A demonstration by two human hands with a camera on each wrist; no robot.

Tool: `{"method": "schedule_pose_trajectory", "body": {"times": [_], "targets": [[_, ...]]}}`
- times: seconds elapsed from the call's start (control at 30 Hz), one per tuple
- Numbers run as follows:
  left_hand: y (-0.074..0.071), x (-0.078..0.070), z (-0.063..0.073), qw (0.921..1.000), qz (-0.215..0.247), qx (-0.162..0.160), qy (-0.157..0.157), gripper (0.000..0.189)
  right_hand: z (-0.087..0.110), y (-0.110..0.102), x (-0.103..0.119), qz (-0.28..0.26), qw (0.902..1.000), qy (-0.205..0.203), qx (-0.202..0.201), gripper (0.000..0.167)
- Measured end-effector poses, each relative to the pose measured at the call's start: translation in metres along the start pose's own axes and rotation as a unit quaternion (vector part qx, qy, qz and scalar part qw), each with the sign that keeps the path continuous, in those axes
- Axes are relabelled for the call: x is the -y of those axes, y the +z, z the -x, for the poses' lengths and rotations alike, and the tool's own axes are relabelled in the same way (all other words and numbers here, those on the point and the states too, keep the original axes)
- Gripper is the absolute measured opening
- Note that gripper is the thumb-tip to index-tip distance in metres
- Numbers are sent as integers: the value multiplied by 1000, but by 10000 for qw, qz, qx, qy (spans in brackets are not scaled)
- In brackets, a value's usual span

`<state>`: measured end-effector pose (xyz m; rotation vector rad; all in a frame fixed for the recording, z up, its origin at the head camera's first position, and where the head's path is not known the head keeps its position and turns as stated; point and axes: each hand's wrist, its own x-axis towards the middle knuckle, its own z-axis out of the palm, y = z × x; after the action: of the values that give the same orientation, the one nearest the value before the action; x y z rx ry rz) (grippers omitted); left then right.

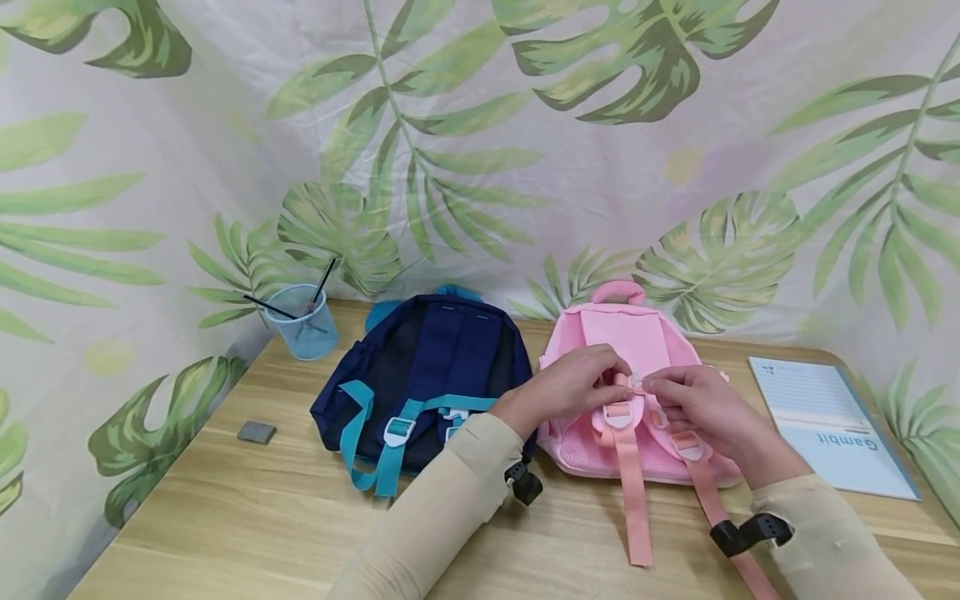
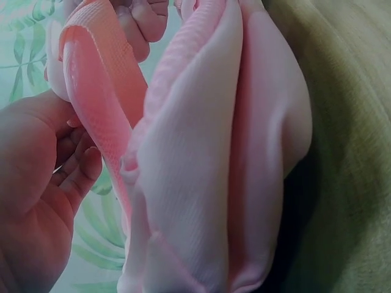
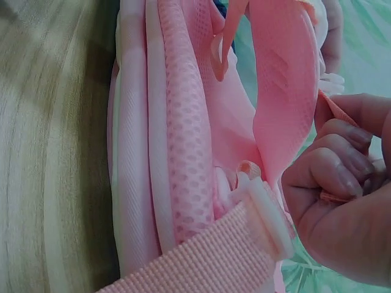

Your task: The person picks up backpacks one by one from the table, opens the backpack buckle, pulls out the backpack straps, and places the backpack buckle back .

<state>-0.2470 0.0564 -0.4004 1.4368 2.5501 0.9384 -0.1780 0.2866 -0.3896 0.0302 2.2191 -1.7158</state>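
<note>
A pink backpack [image 1: 600, 333] lies with its straps facing up, and both hands meet over its middle. With thumb and fingers my left hand [image 1: 573, 379] grips the pink shoulder strap [image 2: 91, 91] beside a small white buckle [image 3: 332, 83]. Curled fingers of my right hand [image 1: 701, 404] pinch a thin salmon chest strap [image 3: 339, 111] that leads toward this buckle. The left fingertips are partly hidden behind the strap in the left wrist view. Two salmon webbing tails [image 1: 633, 500] hang from white adjusters [image 1: 618, 417] onto the table.
Left of the pink bag lies a navy backpack [image 1: 468, 350] with teal straps [image 1: 390, 467]. A blue mesh cup [image 1: 307, 333] with pencils stands behind it, and a grey eraser [image 1: 257, 432] lies on the wooden table [image 1: 225, 517]. At right is a notebook [image 1: 825, 417].
</note>
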Motion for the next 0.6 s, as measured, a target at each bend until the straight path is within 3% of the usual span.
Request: {"method": "schedule_pose_trajectory", "body": {"times": [0.2, 0.43, 0.6], "targets": [[-4, -1, -2, 9997, -202, 126, 76, 24, -1, -1, 2, 26, 9998, 176, 115, 29], [-9, -5, -9, 9965, -640, 511, 176, 23, -1, 0, 5, 292, 9990, 292, 184, 33], [-12, -4, -12, 9945, -801, 674, 7, 27, -2, 1, 5, 249, 9992, 239, 188, 34]]}}
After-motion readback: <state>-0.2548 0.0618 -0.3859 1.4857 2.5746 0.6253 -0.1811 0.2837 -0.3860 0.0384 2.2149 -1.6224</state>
